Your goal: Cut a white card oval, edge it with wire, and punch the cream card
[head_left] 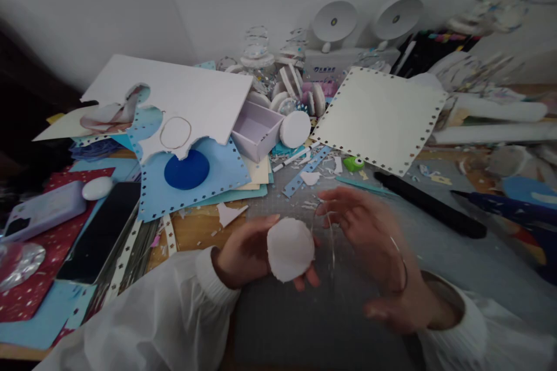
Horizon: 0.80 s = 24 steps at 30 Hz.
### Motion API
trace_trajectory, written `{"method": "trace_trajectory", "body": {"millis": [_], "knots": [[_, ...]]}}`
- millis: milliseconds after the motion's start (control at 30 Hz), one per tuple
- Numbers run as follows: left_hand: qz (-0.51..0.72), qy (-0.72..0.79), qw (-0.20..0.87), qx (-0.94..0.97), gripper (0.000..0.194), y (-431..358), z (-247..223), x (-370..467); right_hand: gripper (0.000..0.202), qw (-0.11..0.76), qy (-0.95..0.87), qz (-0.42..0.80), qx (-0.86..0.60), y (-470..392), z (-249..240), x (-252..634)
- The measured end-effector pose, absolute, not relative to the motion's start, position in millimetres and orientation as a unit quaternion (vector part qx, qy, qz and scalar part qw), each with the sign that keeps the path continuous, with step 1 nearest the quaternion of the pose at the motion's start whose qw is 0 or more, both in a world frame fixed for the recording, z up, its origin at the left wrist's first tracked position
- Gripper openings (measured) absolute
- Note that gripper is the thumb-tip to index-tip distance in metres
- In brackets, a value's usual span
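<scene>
My left hand [248, 252] is closed around a white foam disc [290, 249] with a slightly ragged rim, its flat face toward me. To the right of the disc, my right hand [365, 243] is blurred by motion, its thumb well apart from the fingers. Between the disc and those fingers runs a thin clear strip [333, 237], curved like a loop; whether it touches either hand cannot be made out. Both hands are above a dark grey cutting mat [287, 330].
White board with cut-outs [209, 90] and blue sheets lean at left, beside a lilac box [256, 127]. Cream paper [383, 116] stands at right. A black cutter-like tool [430, 203], green frog-like piece [353, 163] and paper scraps lie ahead. A phone [100, 232] lies left.
</scene>
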<state>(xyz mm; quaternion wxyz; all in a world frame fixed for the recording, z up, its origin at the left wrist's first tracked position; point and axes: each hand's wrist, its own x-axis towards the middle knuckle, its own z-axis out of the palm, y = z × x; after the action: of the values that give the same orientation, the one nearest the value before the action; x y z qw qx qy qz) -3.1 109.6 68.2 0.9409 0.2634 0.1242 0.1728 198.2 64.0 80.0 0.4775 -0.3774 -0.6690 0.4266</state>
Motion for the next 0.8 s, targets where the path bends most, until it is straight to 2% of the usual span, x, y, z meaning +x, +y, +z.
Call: {"method": "trace_trajectory", "body": {"millis": [100,600,700,800], "knots": [[0.17,0.121,0.945,0.251,0.058,109,66,-2,0.074,0.5,-0.662,0.432,-0.354,62,78,199],[0.161,0.121,0.94,0.275,0.053,108,64,-1,0.064,0.433,-0.728,0.434,-0.305,63,88,198],[0.157,0.122,0.939,0.28,0.054,108,64,-1,0.067,0.421,-0.74,0.413,-0.323,62,84,199],[0.16,0.119,0.941,0.272,0.053,107,66,-1,0.082,0.414,-0.743,0.397,-0.346,60,79,201]]}}
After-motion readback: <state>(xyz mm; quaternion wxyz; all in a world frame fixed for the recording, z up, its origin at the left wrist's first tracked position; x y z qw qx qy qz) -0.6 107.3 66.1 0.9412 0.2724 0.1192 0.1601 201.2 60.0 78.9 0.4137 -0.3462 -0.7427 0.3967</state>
